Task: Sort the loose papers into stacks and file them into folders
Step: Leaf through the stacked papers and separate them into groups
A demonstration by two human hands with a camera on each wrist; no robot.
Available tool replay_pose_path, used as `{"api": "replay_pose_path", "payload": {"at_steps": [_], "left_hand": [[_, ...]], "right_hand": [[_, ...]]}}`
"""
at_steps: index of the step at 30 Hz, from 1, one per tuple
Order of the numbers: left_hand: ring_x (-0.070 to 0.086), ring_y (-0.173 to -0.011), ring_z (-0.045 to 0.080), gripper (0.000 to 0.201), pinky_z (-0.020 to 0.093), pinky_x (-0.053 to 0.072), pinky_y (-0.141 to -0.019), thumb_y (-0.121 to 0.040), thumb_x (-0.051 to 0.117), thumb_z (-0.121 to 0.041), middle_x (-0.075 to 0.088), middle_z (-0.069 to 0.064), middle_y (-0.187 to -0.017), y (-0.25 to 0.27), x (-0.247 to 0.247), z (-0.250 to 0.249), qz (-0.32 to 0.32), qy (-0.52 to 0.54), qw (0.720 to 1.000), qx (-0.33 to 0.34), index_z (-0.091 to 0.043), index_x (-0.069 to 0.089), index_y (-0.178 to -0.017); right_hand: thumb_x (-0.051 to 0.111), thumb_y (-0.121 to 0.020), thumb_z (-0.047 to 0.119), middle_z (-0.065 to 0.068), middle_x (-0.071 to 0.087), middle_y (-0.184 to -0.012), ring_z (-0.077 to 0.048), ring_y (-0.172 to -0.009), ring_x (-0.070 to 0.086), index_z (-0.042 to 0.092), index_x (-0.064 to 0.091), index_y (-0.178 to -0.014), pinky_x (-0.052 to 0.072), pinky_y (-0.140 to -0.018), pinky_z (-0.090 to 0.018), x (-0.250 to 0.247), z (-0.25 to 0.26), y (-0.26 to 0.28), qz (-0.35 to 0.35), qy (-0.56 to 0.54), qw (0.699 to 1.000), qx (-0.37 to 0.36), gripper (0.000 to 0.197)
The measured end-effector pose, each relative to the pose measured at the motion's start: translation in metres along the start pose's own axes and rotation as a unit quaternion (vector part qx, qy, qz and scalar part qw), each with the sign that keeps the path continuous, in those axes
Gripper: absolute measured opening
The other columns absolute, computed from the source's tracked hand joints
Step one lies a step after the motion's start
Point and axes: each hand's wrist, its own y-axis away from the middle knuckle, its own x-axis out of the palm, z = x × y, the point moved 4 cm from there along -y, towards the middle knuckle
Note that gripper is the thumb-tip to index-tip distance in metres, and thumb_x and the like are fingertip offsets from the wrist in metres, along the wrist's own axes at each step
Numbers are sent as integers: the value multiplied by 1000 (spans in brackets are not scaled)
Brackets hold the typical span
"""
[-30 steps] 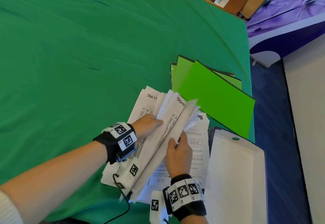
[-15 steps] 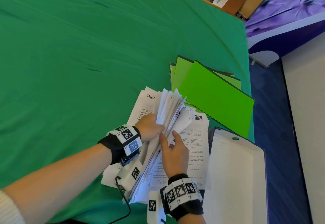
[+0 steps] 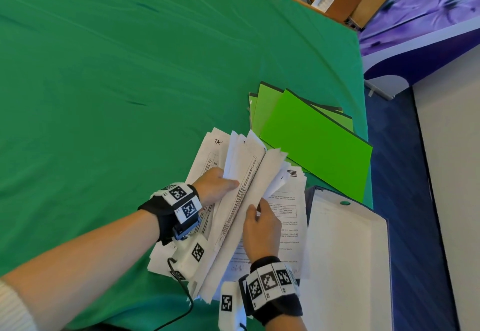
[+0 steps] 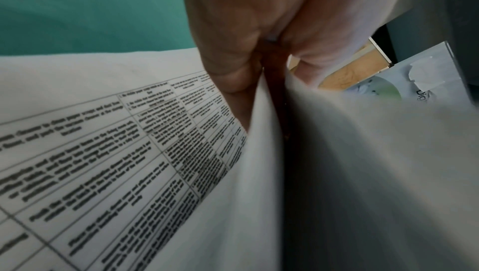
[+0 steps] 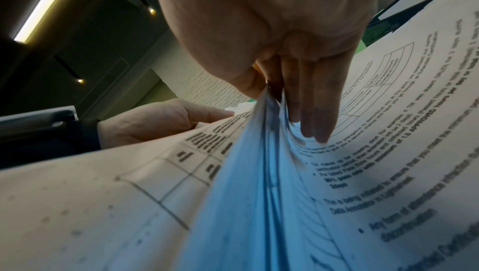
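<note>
Changed since half a second ago: the raised bundle of papers (image 3: 241,200), then squeezed into a tight fan between both hands, now stands opened like a book, with a left wad and a right wad parted along a printed spine of text. Judged meaning: sorting is at the leafing stage; no separate stacks are laid out yet and nothing is filed.

Item, green cloth (image 3: 130,71): covers the worktop; broad bare stretch toward its left and far edges.

Item, left hand (image 3: 215,185): on the left face of the bundle, thumb lying flat along the printed sheet, fingers curled behind the left wad. Left wrist view shows thumb (image 4: 233,74) and a finger pinching sheets between them. Grip: closed on paper.

Item, bundle of papers: stands tilted, lower end toward the near edge of the worktop, upper end fanned toward the folders. It sits between the two hands, left wad in the left grip, right wad against the right.

Item, flat sheets (image 3: 288,213): printed pages lying on the cloth beneath and right of the bundle.

Item, right hand (image 3: 262,226): on the right face of the bundle. Right wrist view shows the thumb on one side of the sheet edges and long, nearly straight fingers (image 5: 316,111) on the other, tips reaching a lower page. Grip: light pinch on the right wad.

Item, green folders (image 3: 314,149): overlapping pile near the right edge of the worktop, just beyond the papers, closed.

Item, white box file (image 3: 345,265): open, at the near right corner, beside the flat sheets.
</note>
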Motion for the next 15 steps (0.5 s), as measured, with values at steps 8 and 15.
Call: {"api": "replay_pose_path", "payload": {"at_steps": [8, 15], "left_hand": [[32, -53, 12, 38, 26, 25, -49, -96, 55, -21, 33, -2, -63, -4, -2, -5, -54, -108, 992, 32, -16, 33, -66], [46, -52, 15, 30, 24, 33, -48, -91, 55, -23, 48, -2, -61, -13, -26, 3, -98, -251, 962, 41, -14, 46, -64]], "right_hand": [[41, -97, 12, -20, 64, -111, -35, -101, 58, 1, 56, -121, 38, -79, -32, -9, -13, -3, -12, 24, 998, 64, 30], [42, -99, 8, -18, 64, -115, -31, -101, 57, 2, 54, -127, 29, -72, -22, -28, -6, 4, -51, -3, 996, 70, 31]]}}
